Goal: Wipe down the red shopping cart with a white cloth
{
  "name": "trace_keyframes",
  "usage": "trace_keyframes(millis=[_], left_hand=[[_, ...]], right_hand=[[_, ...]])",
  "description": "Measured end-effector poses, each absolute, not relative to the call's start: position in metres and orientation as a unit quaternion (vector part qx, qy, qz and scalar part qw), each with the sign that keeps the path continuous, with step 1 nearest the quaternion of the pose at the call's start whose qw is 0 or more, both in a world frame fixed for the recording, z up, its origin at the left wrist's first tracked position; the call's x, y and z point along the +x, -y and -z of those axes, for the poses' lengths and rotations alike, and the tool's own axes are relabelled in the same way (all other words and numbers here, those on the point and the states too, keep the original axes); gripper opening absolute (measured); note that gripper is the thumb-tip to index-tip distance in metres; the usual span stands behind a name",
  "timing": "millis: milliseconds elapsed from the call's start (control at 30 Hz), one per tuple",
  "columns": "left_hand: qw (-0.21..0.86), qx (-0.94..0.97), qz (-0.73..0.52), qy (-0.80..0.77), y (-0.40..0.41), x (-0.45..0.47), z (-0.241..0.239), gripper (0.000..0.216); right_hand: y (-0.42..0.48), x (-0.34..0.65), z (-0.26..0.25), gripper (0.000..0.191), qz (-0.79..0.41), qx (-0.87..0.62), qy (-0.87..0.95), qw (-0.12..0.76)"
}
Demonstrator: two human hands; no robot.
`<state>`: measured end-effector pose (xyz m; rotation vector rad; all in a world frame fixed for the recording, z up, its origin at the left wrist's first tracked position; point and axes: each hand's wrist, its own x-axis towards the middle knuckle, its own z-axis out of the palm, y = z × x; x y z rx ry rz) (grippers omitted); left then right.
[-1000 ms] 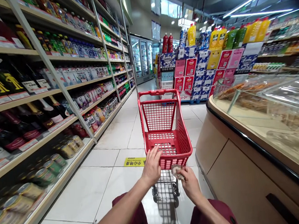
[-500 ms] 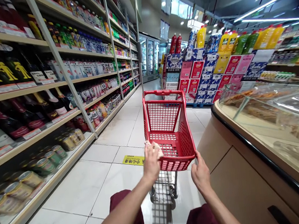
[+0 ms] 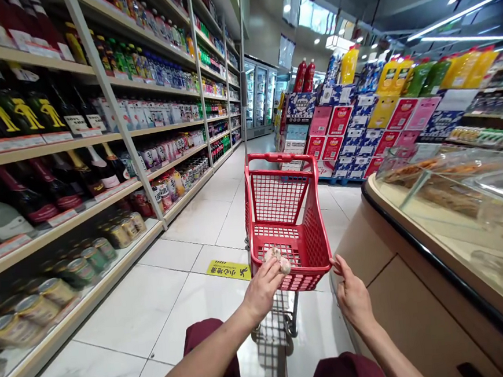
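Observation:
A small red plastic shopping cart (image 3: pixel 287 232) stands in front of me on the tiled floor, its basket empty. My left hand (image 3: pixel 265 286) holds a crumpled pale cloth (image 3: pixel 278 261) with pinkish patches against the near rim of the basket, left of its middle. The fingers lie over the cloth and hide part of it. At the near right corner of the rim is my right hand (image 3: pixel 353 291). Its index finger reaches out to the corner and the other fingers are loosely bent, with nothing seen in them.
Shelves of bottles and cans (image 3: pixel 155 132) run along the left. A curved counter with a glass top (image 3: pixel 395 247) stands close on the right. Stacked drink cartons (image 3: pixel 342 126) topped with juice bottles rise ahead. A yellow floor sticker (image 3: pixel 228 269) lies left of the cart.
My left hand and the cloth have moved right along the near rim. My right hand has loosened from the corner, its fingers now straighter. The view has shifted slightly.

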<state>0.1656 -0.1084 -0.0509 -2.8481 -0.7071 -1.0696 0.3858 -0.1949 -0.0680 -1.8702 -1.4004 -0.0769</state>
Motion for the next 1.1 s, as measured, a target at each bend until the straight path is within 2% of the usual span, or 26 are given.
trace_keyframes(millis=[133, 267, 400, 567, 700, 833, 967, 1100], left_hand=[[-0.016, -0.907, 0.351, 0.232, 0.117, 0.216, 0.056, 0.026], [-0.013, -0.922, 0.335, 0.192, 0.122, 0.267, 0.055, 0.026], [0.003, -0.931, 0.332, 0.154, 0.107, 0.213, 0.049, 0.026], [-0.008, -0.891, 0.364, 0.273, 0.092, 0.148, 0.043, 0.028], [-0.023, -0.916, 0.332, 0.225, 0.107, 0.212, 0.05, 0.029], [-0.01, -0.929, 0.321, 0.183, 0.116, 0.258, 0.052, 0.027], [0.019, -0.929, 0.336, 0.155, 0.097, 0.189, 0.049, 0.025], [0.024, -0.904, 0.354, 0.239, 0.074, 0.112, 0.042, 0.029]], right_hand=[[0.191, 0.372, 0.069, 0.068, 0.053, -0.722, 0.555, 0.411], [0.19, 0.374, 0.069, 0.064, 0.104, -0.746, 0.547, 0.366], [0.19, 0.381, 0.069, 0.061, 0.13, -0.756, 0.551, 0.327], [0.185, 0.374, 0.068, 0.064, 0.123, -0.733, 0.567, 0.355], [0.181, 0.367, 0.067, 0.064, 0.118, -0.72, 0.568, 0.381], [0.185, 0.372, 0.067, 0.058, 0.131, -0.749, 0.563, 0.325], [0.19, 0.377, 0.068, 0.056, 0.133, -0.753, 0.57, 0.3], [0.185, 0.369, 0.07, 0.056, 0.136, -0.739, 0.569, 0.332]])
